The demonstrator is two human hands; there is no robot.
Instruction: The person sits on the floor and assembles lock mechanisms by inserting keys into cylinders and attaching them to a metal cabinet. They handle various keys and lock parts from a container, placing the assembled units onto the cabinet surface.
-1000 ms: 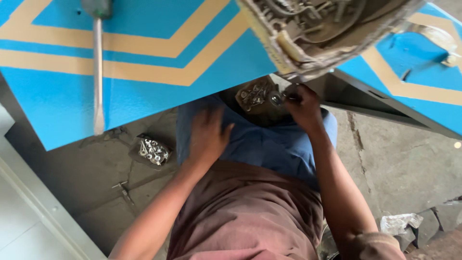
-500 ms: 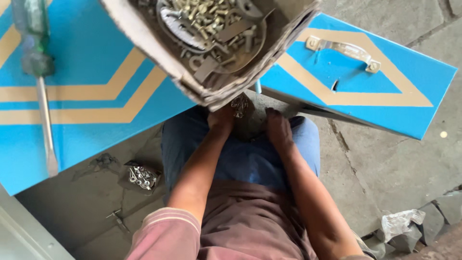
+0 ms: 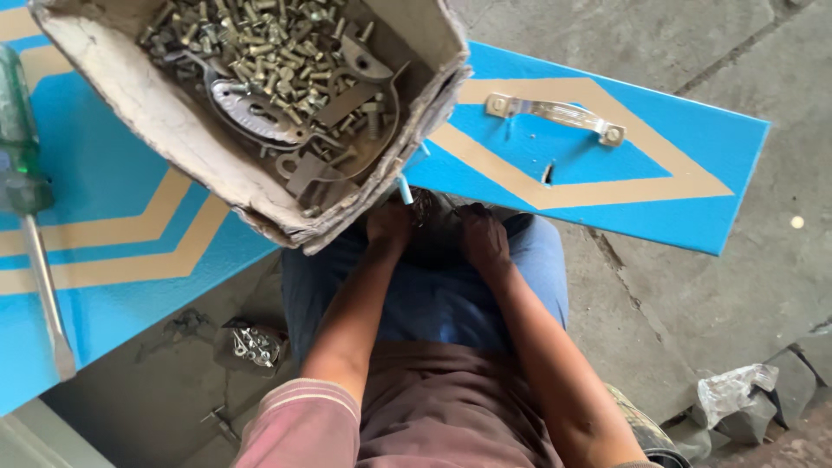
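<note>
My left hand (image 3: 387,224) and my right hand (image 3: 484,238) are close together on my lap, over blue trousers (image 3: 433,299). Between them lies a dark bag of small metal parts (image 3: 433,227), mostly hidden. The left hand's fingers curl onto the bag's edge. My right hand's fingers bend down into the bag, and what they touch is hidden. Just above the hands a torn cardboard box (image 3: 182,160) with several bolts, screws and metal plates rests on a blue panel with tan stripes (image 3: 113,260).
A second blue panel (image 3: 693,199) at the right carries a metal handle (image 3: 555,114). A green-handled screwdriver (image 3: 30,217) lies on the left panel. Loose metal fittings (image 3: 253,345) lie on the concrete floor at the left. Crumpled plastic (image 3: 732,390) sits at the lower right.
The view has shifted, so the box now shows its contents. My left hand has moved from my thigh up to the dark bag, beside the right hand.
</note>
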